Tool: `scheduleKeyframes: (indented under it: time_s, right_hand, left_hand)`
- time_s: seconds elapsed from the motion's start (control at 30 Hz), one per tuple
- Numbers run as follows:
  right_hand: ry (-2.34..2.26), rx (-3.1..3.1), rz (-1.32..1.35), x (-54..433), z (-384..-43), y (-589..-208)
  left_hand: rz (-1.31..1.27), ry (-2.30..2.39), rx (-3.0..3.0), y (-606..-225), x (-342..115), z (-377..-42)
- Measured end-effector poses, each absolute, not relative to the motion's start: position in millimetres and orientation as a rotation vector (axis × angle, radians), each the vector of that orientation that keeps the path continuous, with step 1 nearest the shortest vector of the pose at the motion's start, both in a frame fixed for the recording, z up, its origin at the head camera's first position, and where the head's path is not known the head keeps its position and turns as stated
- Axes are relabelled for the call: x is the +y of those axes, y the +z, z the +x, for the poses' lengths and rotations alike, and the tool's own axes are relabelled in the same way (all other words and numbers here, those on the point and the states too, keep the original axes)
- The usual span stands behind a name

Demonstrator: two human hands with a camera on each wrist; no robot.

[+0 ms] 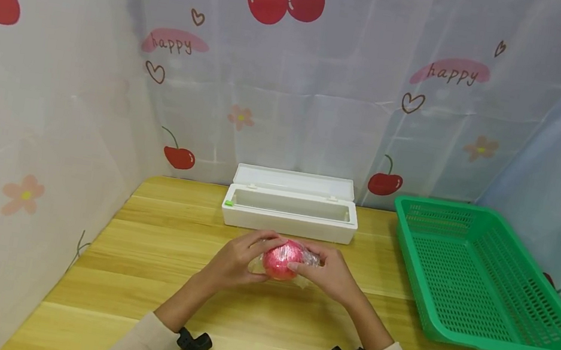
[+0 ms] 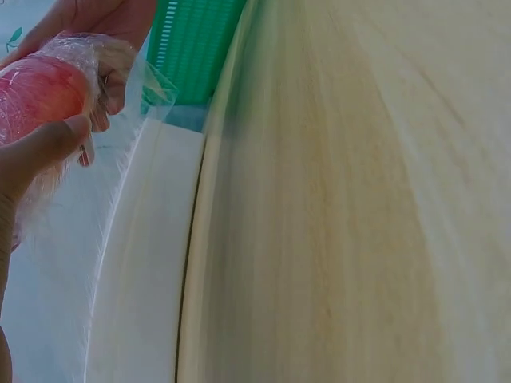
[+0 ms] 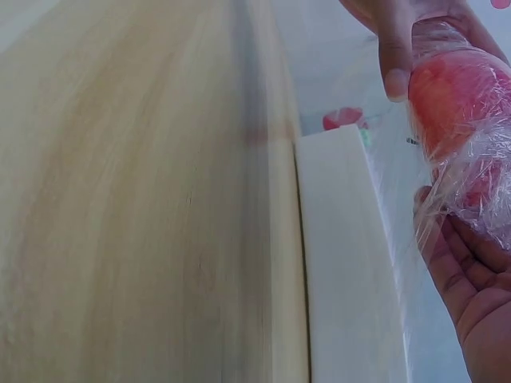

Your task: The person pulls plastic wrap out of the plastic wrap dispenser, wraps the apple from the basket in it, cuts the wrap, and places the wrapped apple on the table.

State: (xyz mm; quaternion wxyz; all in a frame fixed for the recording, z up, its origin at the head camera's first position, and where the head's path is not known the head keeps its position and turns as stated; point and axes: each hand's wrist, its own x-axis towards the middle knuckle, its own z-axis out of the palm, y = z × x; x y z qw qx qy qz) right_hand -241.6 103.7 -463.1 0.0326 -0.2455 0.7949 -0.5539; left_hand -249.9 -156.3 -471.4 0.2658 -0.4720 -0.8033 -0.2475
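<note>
Between the two hands is a round red, apple-like fruit (image 1: 281, 260) in clear cling film (image 1: 311, 258). My left hand (image 1: 237, 259) grips its left side, fingers over the top and thumb low. From the right, my right hand (image 1: 331, 274) holds the wrapped fruit with its thumb across the front and its other fingers behind. In the left wrist view the fruit (image 2: 44, 92) is shiny under the film, and a loose flap of film sticks out toward the right hand. Bunched film (image 3: 479, 167) lies against the fruit by the right fingers in the right wrist view.
Behind the hands, a long white cling film dispenser (image 1: 289, 225) stands with its lid raised and a small green piece at its left end. A green plastic basket (image 1: 429, 306) is at the right of the wooden table (image 1: 255, 341). Cherry-printed curtains (image 1: 309, 131) enclose the back and sides.
</note>
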Motion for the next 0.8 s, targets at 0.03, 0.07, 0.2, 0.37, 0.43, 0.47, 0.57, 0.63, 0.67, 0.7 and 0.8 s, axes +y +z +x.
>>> scheduleKeyframes:
  time_s: [0.03,0.07,0.2,0.37,0.43,0.47,0.57,0.63,0.67,0.7,0.8]
  right_hand:
    - [-1.701,2.459,-0.754,103.5,-241.5,-463.5]
    - [-1.696,2.475,-0.75,103.5,-241.4,-464.0]
    - [-1.704,2.531,-0.752,103.4,-240.7,-463.6]
    - [-1.745,2.582,-0.81,102.4,-239.0,-459.9]
    - [-1.769,2.58,-0.838,102.1,-238.8,-459.2]
    - [-1.782,2.575,-0.849,101.9,-239.0,-458.7]
    - [-1.823,2.548,-0.888,102.4,-239.5,-458.2]
    - [-1.836,2.536,-0.901,103.4,-239.9,-458.0]
    - [-1.828,2.544,-0.905,103.6,-239.5,-457.1]
    - [-1.822,2.548,-0.915,104.2,-239.3,-456.9]
    - [-1.8,2.558,-0.941,105.3,-239.2,-456.5]
  left_hand:
    - [-1.279,-0.671,-2.166,-471.2,-156.2,-250.0]
    - [-1.282,-0.674,-2.165,-471.1,-156.1,-250.1]
    - [-1.294,-0.693,-2.156,-472.6,-156.0,-250.7]
    - [-1.285,-0.704,-2.167,-475.4,-156.9,-250.6]
    - [-1.278,-0.737,-2.181,-475.8,-157.5,-250.4]
    - [-1.273,-0.758,-2.189,-475.7,-157.8,-250.4]
    - [-1.264,-0.843,-2.214,-475.4,-158.8,-250.7]
    - [-1.262,-0.898,-2.229,-475.3,-159.6,-251.2]
    - [-1.264,-0.915,-2.234,-475.2,-159.7,-251.2]
    - [-1.267,-0.932,-2.238,-475.1,-159.9,-251.3]
    - [-1.27,-0.957,-2.247,-475.3,-160.2,-251.2]
